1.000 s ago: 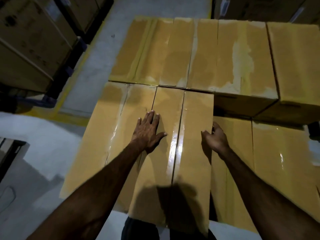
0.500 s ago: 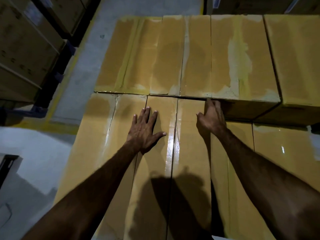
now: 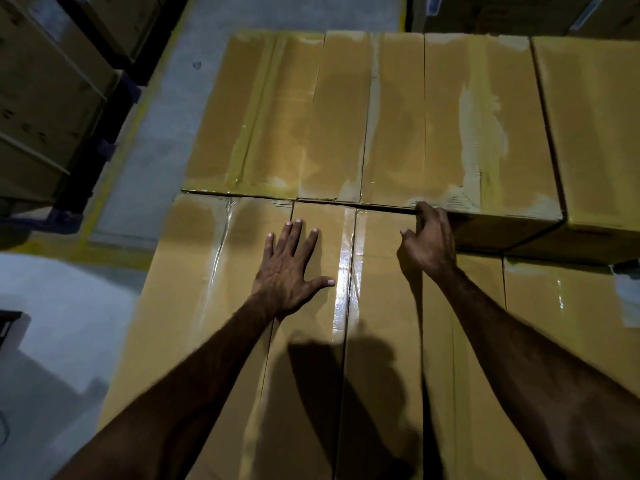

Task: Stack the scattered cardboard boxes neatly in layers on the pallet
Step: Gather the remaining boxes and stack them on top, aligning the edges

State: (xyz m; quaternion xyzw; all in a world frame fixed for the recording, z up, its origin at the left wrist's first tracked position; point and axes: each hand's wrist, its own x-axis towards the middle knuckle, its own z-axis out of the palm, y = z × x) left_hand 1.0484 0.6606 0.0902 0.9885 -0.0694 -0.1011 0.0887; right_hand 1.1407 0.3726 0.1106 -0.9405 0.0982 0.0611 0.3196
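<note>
Left hand (image 3: 289, 268) is flat, fingers spread and straight, pressing down on the top of the long tan taped cardboard box (image 3: 294, 341) nearest the person. Not gripping anything, just palm on the lid. Right hand (image 3: 429, 242) is at that box's far right corner, fingers curled over the edge there, right where it butts against the wide tan cardboard box with peeling tape patches (image 3: 370, 116) sitting just beyond the fingertips. Looks to me like the near box is being squared up against that one.

Below the right wrist there's a lower layer of glossy-taped tan boxes (image 3: 554, 306), so the near box sits a level up from those. Can't see the pallet itself, it's buried under everything.

What I'd worry about: those right fingers are basically in the seam between two boxes, so any more shoving forward could pinch them. Also the near box's left side sits next to the grey concrete floor (image 3: 69, 306) with nothing beside it, so a sideways nudge from the left palm could leave it overhanging and the layer crooked.
</note>
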